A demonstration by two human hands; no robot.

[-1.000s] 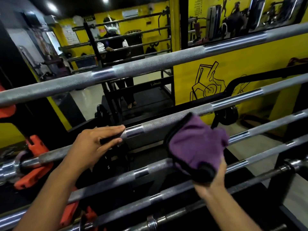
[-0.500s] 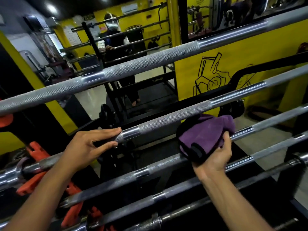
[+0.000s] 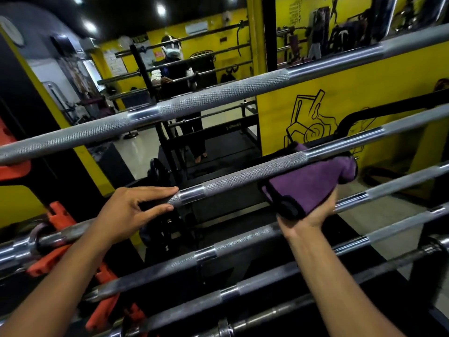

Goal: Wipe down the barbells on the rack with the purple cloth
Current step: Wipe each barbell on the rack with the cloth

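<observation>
Head view: left hand grips second barbell; right hand clutches purple cloth under it; yellow wall, mirror behind.

Knurled steel barbell, soft purple cloth

Open gaps ran between the stacked barbells; the purple cloth filled one gap, and orange plates crowded the left end.
</observation>
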